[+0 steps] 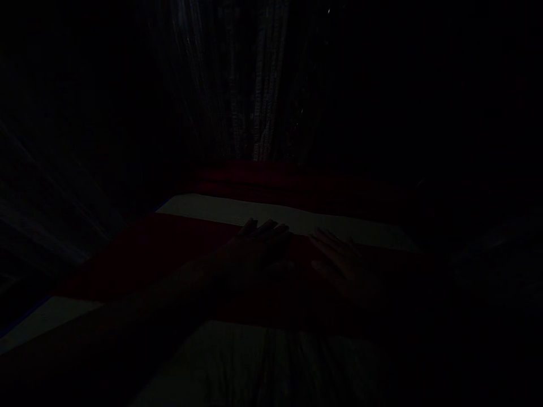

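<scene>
In very dim light, a red cloth (pixel 153 249) lies spread over a pale surface (pixel 237 212), which shows as a strip behind it and again in front. My left hand (pixel 254 251) rests flat on the cloth near its far edge, its fingers stretched out and the tips reaching the pale strip. To the right, my right hand (pixel 339 260) lies on the same cloth with fingers extended and slanting up to the left. A gap of red cloth separates the two hands. The right wrist and forearm fade into darkness.
Beyond the pale strip lies more dark red fabric (pixel 254 178). Behind it hang vertical, faintly shiny folds (pixel 263 102), perhaps sheeting or a curtain. A thin blue edge (pixel 27 314) runs along the left side. The right side is too dark to make out.
</scene>
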The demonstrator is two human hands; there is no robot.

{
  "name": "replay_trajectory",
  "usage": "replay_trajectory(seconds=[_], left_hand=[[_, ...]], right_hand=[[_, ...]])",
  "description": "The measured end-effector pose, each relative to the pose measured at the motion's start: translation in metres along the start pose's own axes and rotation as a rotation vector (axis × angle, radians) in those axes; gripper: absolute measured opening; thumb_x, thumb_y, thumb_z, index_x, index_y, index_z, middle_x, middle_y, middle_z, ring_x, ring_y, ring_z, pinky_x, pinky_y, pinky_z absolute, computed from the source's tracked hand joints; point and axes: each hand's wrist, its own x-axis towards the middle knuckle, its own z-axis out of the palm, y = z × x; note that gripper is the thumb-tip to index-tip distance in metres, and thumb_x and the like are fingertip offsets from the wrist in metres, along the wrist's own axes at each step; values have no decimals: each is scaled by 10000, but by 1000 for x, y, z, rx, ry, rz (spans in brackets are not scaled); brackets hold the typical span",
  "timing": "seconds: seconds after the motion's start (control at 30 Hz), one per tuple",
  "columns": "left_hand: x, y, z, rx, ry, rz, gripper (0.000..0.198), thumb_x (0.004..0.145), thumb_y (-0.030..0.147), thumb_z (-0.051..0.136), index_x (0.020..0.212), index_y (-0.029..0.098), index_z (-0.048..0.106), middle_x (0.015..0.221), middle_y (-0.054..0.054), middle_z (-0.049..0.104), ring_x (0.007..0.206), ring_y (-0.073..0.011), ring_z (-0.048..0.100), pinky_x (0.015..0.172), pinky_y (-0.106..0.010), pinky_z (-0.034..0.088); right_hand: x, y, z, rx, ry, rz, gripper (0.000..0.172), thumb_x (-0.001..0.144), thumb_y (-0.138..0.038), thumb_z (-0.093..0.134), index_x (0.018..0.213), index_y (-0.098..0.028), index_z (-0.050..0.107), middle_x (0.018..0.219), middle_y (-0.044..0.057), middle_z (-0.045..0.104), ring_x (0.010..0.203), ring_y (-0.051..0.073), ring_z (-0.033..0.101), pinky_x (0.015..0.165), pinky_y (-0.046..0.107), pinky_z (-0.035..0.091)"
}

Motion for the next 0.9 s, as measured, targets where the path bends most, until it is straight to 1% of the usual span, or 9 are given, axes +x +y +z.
replay_trajectory(seconds=[0.13, 0.27, 0.37, 0.43, 0.57, 0.7, 0.77, 0.83, 0.9], left_hand=[[-1, 0, -1, -6, -27, -4, 795, 1013, 732, 218, 1631, 232, 231, 1700, -10, 77, 1598, -276, 16, 1293, -603, 6], [0, 0, 0, 1, 0, 9, 794, 1010, 736, 233, 1627, 236, 256, 1700, -12, 95, 1597, -288, 34, 1290, -606, 27], [1, -2, 1, -6, 4, 13, 785, 1017, 721, 245, 1622, 221, 275, 1698, -35, 110, 1595, -303, 50, 1285, -616, 37], [1, -3, 3, -18, 12, 25, 794, 1015, 726, 238, 1621, 215, 283, 1697, -48, 119, 1594, -316, 54, 1282, -625, 30], [0, -4, 4, -20, 25, 36, 800, 1011, 732, 227, 1627, 224, 272, 1699, -51, 126, 1593, -318, 62, 1284, -620, 22], [-1, -1, -1, -1, 32, 28, 771, 1020, 710, 273, 1634, 245, 252, 1702, -37, 124, 1594, -321, 49, 1283, -623, 35], [-1, 2, -4, 27, 36, 43, 742, 1033, 675, 305, 1641, 258, 221, 1703, -33, 117, 1594, -322, 36, 1279, -632, 31], [-1, 4, -6, 37, 33, 69, 716, 1045, 652, 298, 1644, 272, 201, 1705, -22, 111, 1596, -305, 34, 1282, -621, 25], [-1, 5, -6, 20, 18, 88, 720, 1047, 655, 272, 1645, 261, 193, 1705, -10, 109, 1598, -286, 29, 1290, -603, 27]], right_hand=[[-1, 2, 1, 4, 54, 1, 885, 948, -855, 41, 1598, -336, 344, 1643, -107, 186, 1567, 162, 148, 1308, 577, 89], [0, 3, 0, 19, 15, -26, 843, 977, -825, 102, 1607, -315, 330, 1651, -79, 173, 1574, 185, 124, 1299, 611, 63], [0, 1, -3, 22, 66, -30, 807, 997, -798, 124, 1611, -314, 322, 1654, -62, 171, 1570, 195, 143, 1293, 619, 81], [0, 1, -3, 7, 102, -27, 818, 991, -807, 103, 1610, -321, 324, 1655, -62, 170, 1569, 198, 150, 1290, 619, 101], [-2, 0, 0, -15, 43, -44, 860, 972, -838, 95, 1604, -307, 337, 1652, -66, 176, 1570, 207, 146, 1293, 624, 96], [-3, -5, -1, 10, 119, -62, 790, 1002, -800, 151, 1605, -322, 326, 1651, -71, 186, 1566, 196, 163, 1292, 623, 121], [-3, -8, -2, 10, 108, -80, 800, 1004, -795, 151, 1606, -300, 330, 1651, -54, 190, 1565, 198, 167, 1294, 620, 119], [-2, -9, -1, 10, 71, -90, 822, 1004, -795, 135, 1607, -274, 336, 1649, -31, 203, 1563, 209, 177, 1293, 623, 118], [-2, -8, 0, 12, 80, -97, 808, 1012, -781, 136, 1612, -275, 328, 1648, -21, 214, 1560, 215, 185, 1289, 627, 125]])
